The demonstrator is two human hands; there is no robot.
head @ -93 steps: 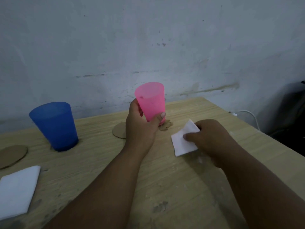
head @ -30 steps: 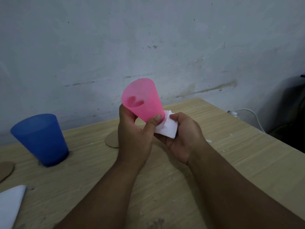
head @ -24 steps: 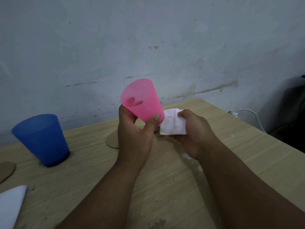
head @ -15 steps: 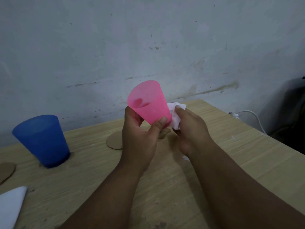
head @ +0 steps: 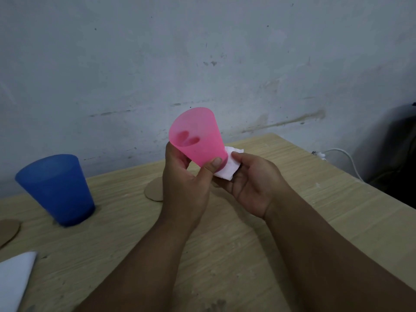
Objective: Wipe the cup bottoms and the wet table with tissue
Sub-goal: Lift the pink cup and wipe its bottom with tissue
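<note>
The left hand (head: pixel 182 188) is wrapped round the pink cup (head: pixel 198 140) near its base, thumb on the near side and fingers behind (two fingertips show as dark ovals through the translucent wall). The cup is lifted off the counter (head: pixel 315 199) and tilted, its mouth up and toward the left, its bottom turned to the right hand (head: pixel 254 185). That hand lies palm up just right of the left one, holding a folded white tissue (head: pixel 227 167) between its thumb on top and its fingers beneath, with the tissue against the cup's bottom.

Below and behind the left hand a round cardboard coaster (head: pixel 154 190) lies flat on the counter, partly hidden by the wrist. Well to the left of the left hand the blue cup (head: pixel 56 188) stands upright, and farther left a second cardboard disc (head: pixel 7 230) is cut by the frame edge. Near the left forearm's outer side, at the lower left corner, lies a folded white sheet (head: pixel 13 282).

Beyond both hands the counter's far edge runs along the wall (head: pixel 202 52). Its right edge slants down to the right of the right hand, with bare wood between that hand and the edge. Past that edge a white cable (head: pixel 344 158) curves by the wall. Bare wood also lies between the left hand and the blue cup.
</note>
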